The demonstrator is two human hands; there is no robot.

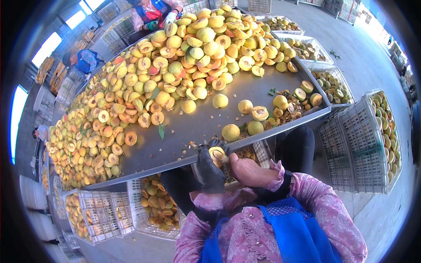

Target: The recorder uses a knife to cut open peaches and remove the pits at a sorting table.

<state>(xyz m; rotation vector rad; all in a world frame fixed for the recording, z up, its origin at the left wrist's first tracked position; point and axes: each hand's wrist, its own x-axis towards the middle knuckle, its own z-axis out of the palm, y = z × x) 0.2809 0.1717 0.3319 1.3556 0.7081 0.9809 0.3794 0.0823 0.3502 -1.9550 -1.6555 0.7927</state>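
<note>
My left hand (210,167), in a dark glove, holds a cut yellow peach (217,155) with its inner side facing up, at the near edge of the metal table (184,133). My bare right hand (248,169) is closed beside the fruit; whatever it grips is hidden by the fingers and the peach. Beyond my hands lies a large heap of yellow peaches (171,70), many of them halved. A few peaches (231,132) rest on the metal just past my hands, near a small pile of pits and scraps (291,113).
White plastic crates of peaches (358,148) stand at the right, with others (108,213) at the lower left. A crate (263,154) sits below my hands, under the table's raised rim. Across the table a gloved co-worker (154,16) handles fruit; another person (85,60) bends at the left.
</note>
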